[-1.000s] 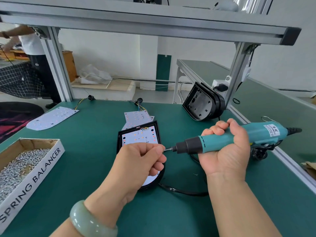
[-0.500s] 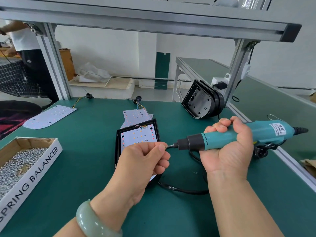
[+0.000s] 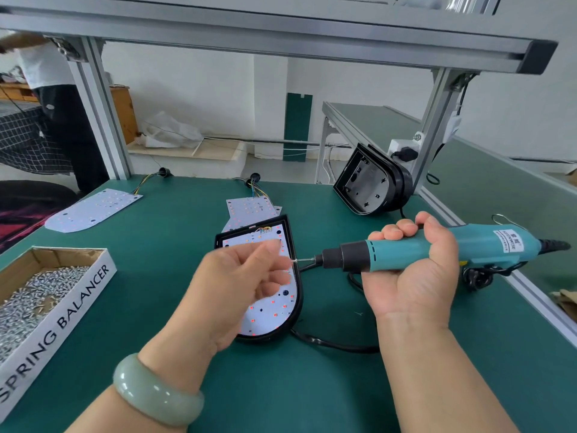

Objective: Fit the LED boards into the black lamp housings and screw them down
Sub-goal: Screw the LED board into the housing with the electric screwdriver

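- While the right hand (image 3: 415,276) wraps its fingers tight around the teal electric screwdriver (image 3: 437,250), a small screw (image 3: 294,260) sits on its bit.
- Left hand (image 3: 243,276), blurred, hovers with fingers loosely parted, holding nothing visible.
- White LED board (image 3: 271,310) lies inside the black D-shaped lamp housing (image 3: 298,304) on the green bench (image 3: 156,232).
- 1 empty black housing (image 3: 371,185) leans against the aluminium post (image 3: 432,126).

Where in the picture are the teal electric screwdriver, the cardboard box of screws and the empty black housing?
Teal electric screwdriver (image 3: 406,250), head view: on its ribbed barrel.
Cardboard box of silver screws (image 3: 79,287), head view: on its white printed side.
Empty black lamp housing (image 3: 368,187), head view: on its grey inside.
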The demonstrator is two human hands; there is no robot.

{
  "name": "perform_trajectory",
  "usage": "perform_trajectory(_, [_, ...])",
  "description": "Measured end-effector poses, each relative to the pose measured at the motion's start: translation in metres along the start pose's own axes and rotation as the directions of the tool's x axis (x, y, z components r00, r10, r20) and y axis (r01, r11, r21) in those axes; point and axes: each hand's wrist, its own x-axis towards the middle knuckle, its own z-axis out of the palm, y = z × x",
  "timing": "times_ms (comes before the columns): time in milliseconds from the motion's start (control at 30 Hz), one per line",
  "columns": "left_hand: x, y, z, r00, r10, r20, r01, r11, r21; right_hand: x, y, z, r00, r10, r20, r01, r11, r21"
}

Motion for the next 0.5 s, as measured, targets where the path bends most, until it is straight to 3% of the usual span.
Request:
perform_trajectory(67, [0.013,0.001,-0.019,0.955,0.168,-0.243,-0.088,0.947,0.31,0.001,-0.001,0.0,1.0,-0.003,-0.002,0.003,1.0,0.014])
perform_trajectory(100, [0.018,0.003,-0.028,0.921,0.221,-0.321,-0.048,0.882,0.469,0.001,-0.001,0.0,1.0,-0.004,-0.004,0.004,1.0,0.016])
perform_trajectory(167, [0.023,-0.001,-0.043,0.933,0.138,-0.333,0.116,0.76,0.64,0.002,-0.001,-0.001,1.0,-0.004,-0.005,0.004,1.0,0.011])
perform_trajectory(267, [0.019,-0.002,-0.034,0.98,-0.055,-0.193,0.171,0.731,0.661,0.002,0.0,-0.002,1.0,0.007,-0.004,-0.007,1.0,-0.009])
perform_trajectory(500, [0.035,-0.008,-0.006,0.974,-0.213,-0.075,0.222,0.842,0.491,0.005,0.003,-0.004,0.999,0.043,-0.023,-0.047,0.98,-0.192])
